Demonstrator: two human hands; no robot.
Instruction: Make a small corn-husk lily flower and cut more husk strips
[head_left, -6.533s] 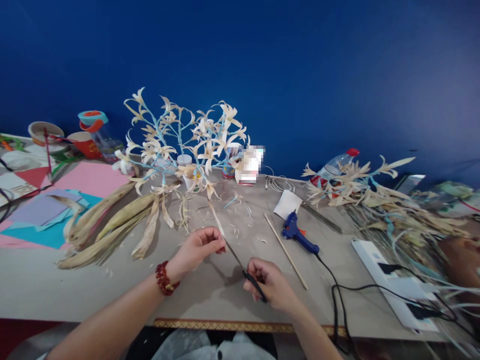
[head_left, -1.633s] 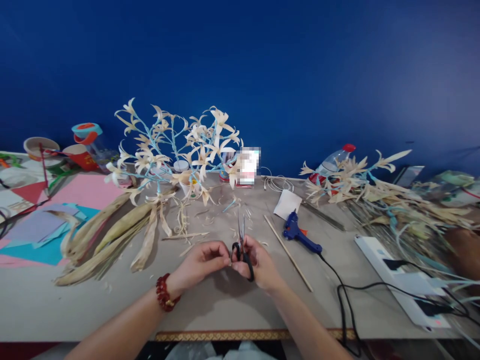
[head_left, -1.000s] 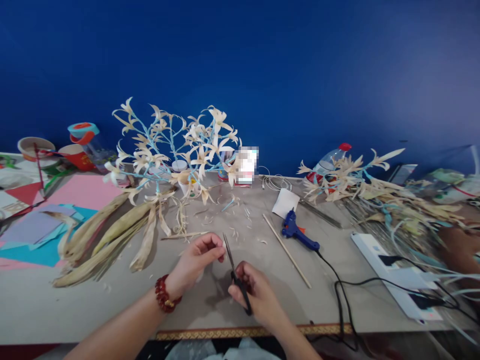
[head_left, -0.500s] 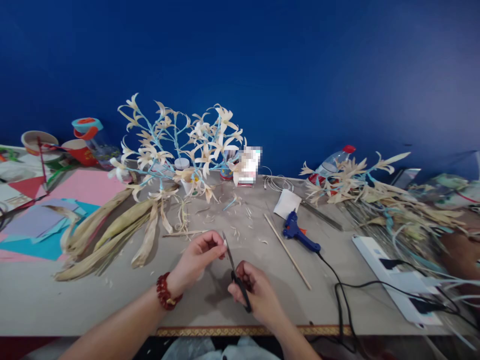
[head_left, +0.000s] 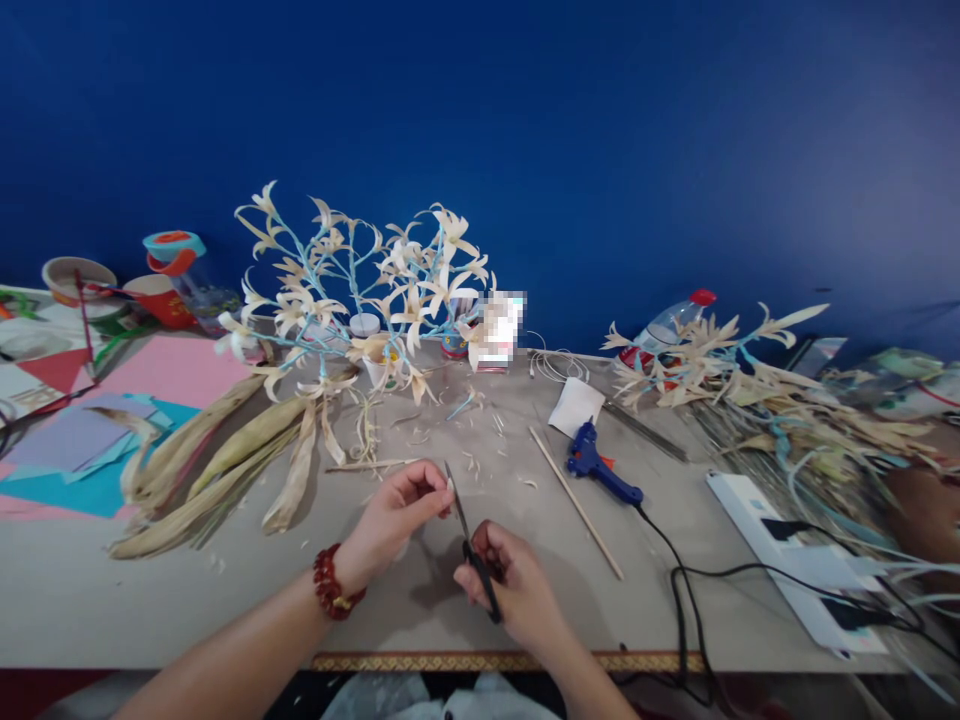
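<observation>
My right hand is wrapped round the handles of black-handled scissors, whose blades point up and away from me. Close to the blade tips, the fingers of my left hand are pinched together. A tiny pale piece shows at those fingertips, too small to make out. A red bead bracelet circles my left wrist. Beyond my hands, small pale scraps are scattered on the table. Dried corn husks lie to the left of my left hand.
Husk flowers on blue stems stand at the back. On the right are a thin wooden stick, a blue glue gun with its cord, a white power strip and a bundle of wires. Coloured paper lies at the left.
Almost nothing differs. Both hands and the scissors keep nearly the same place, and the view has shifted very slightly.
</observation>
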